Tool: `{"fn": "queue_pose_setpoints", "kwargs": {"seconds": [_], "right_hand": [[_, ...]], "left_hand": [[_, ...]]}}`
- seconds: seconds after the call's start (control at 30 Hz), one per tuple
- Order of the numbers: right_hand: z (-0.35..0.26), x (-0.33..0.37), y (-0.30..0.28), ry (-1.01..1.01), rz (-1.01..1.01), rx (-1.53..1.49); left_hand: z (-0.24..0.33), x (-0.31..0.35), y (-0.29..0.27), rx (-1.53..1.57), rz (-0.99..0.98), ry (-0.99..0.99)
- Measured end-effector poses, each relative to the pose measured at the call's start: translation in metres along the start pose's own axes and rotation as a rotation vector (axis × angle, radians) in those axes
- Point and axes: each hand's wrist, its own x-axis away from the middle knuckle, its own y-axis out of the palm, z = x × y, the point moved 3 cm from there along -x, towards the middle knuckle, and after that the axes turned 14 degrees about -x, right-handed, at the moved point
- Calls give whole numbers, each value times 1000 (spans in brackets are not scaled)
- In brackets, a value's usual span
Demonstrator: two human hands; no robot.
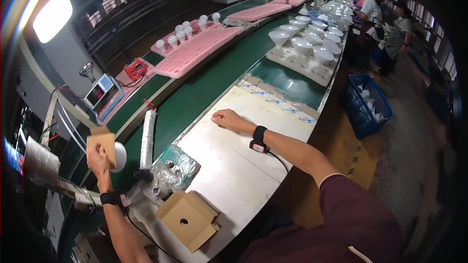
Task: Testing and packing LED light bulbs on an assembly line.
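Observation:
My left hand [99,161], at the left beyond the table's edge, is closed at a brown cardboard piece [108,142]. The white rounded dome of a light bulb [120,156] shows right behind the cardboard; its base is hidden. My right hand [231,121] hovers over or rests on the white board [229,165], fingers curled in a loose fist, with nothing visible in them. Nearer to me lies a stack of folded cardboard pieces [187,221], the top one with a round hole. Beside it sits a clear plastic bag [178,168] with small metal parts.
White reflector-shaped bulbs [301,45] stand in a pale tray [312,69] on the green conveyor belt [195,98]. Pink trays [197,51] line the far side. A meter [104,96] stands at left under a lit lamp [52,17]. A blue crate [366,107] sits right; people work beyond.

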Motion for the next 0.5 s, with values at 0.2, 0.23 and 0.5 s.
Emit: {"fn": "queue_pose_setpoints", "kwargs": {"seconds": [0.2,0.23,0.5], "right_hand": [[22,9,-20,-32,-63,-442],[21,10,-21,-42,-56,-415],[27,10,-19,-70,-54,-482]], "left_hand": [[-72,7,92,21,-221,-140],[-79,11,97,15,-211,-139],[-15,24,16,-16,-112,6]]}}
